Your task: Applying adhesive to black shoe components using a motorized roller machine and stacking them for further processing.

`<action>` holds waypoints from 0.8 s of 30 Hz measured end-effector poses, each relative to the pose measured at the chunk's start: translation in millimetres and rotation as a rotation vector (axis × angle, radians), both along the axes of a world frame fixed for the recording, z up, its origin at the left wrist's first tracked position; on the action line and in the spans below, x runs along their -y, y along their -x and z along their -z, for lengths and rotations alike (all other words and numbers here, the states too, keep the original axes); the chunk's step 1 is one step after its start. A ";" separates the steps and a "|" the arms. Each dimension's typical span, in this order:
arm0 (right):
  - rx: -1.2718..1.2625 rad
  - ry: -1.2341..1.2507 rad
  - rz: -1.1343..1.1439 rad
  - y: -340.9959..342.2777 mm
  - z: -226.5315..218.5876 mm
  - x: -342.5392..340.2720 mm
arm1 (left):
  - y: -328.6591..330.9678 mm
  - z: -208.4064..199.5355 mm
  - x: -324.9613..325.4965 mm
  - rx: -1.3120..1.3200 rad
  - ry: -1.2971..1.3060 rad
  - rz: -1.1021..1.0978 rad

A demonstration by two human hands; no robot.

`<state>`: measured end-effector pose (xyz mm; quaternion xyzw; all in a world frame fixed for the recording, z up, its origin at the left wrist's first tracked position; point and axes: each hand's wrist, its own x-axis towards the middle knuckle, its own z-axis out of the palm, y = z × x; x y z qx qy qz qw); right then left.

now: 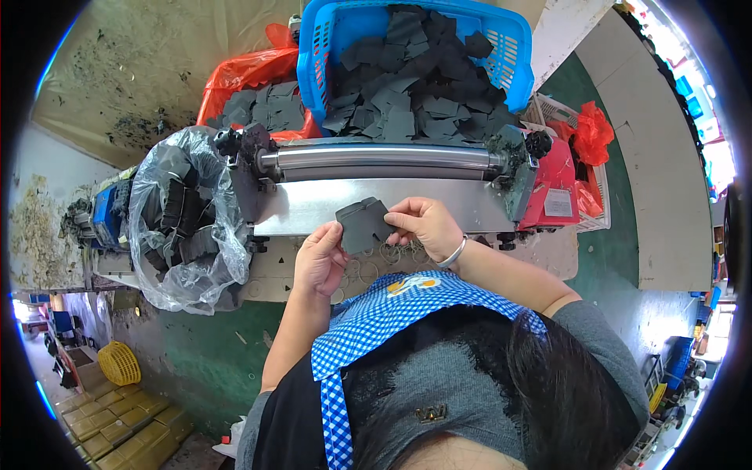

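Between my hands is a small flat piece of dark grey sheet material (362, 225), roughly square, with a notch in its lower right edge. My left hand (319, 257) pinches its left edge between thumb and fingers. At its right edge, the thumb and fingertips of my right hand (427, 225) grip it too; a silvery bangle circles that wrist. The piece is held up over the front edge of a shiny metal plate (384, 200). Just beyond the plate runs a polished steel roller (384, 159), part of a bench machine.
Behind the roller, a blue basket (313, 70) holds a heap of dark pieces. A red bag (243, 70) with similar pieces lies beside it. Left, a clear plastic bag (231, 270) contains dark stacks. The machine's red end housing (554, 180) and a white crate (599, 223) stand right.
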<state>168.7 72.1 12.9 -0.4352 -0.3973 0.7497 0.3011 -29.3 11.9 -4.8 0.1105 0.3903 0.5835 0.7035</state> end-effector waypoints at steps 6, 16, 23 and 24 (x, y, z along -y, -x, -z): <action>-0.060 -0.025 -0.019 5.8 0.9 2.5 | -4.7 -1.4 0.4 0.275 0.025 -0.003; 0.035 0.186 0.307 -8.4 25.2 -34.3 | 13.7 0.4 0.9 -0.444 -0.080 -0.137; 0.202 0.141 -0.183 -9.6 16.3 -18.1 | 17.1 11.9 1.2 -0.517 -0.119 -0.129; 0.195 0.212 -0.052 -13.1 22.5 -23.0 | 19.0 12.3 0.8 -0.540 -0.117 -0.152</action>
